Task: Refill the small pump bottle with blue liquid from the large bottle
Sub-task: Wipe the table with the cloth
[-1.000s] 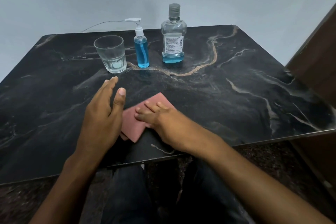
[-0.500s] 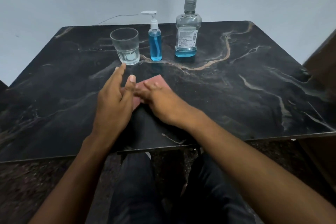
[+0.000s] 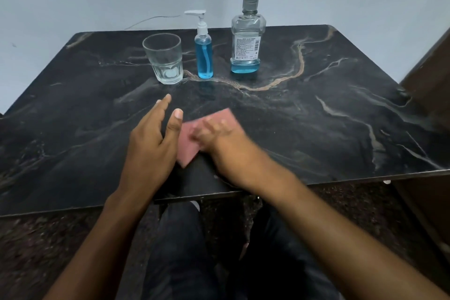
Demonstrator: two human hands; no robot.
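Fingers of the left hand (image 3: 148, 143) stretch forward and slightly spread, thumb apart from the rest, holding nothing and hovering on edge over the dark marble table (image 3: 341, 129). Fingers of the right hand (image 3: 219, 138) lie flat and loosely spread on a pink cloth (image 3: 187, 143), pressing it to the tabletop rather than gripping it; they are blurred, so finer detail cannot be told.

Compared with half a second ago, the right fingers have drawn apart from the left thumb: then they nearly touched it and hid most of the cloth, and now a bare strip of pink shows between the two hands. The left hand keeps much the same pose, its fingertips pointing toward the drinking glass (image 3: 164, 58).

Beyond both sets of fingertips, well apart from them, three things stand upright in a row. The glass is straight ahead of the left fingers. The small pump bottle (image 3: 204, 56) stands just right of it, ahead of the gap between the hands, mostly full of blue liquid, its white pump head on. The large bottle (image 3: 246, 39) stands ahead of the right fingers, capped, with only a shallow band of blue at its bottom. None of the three has shifted on the table.
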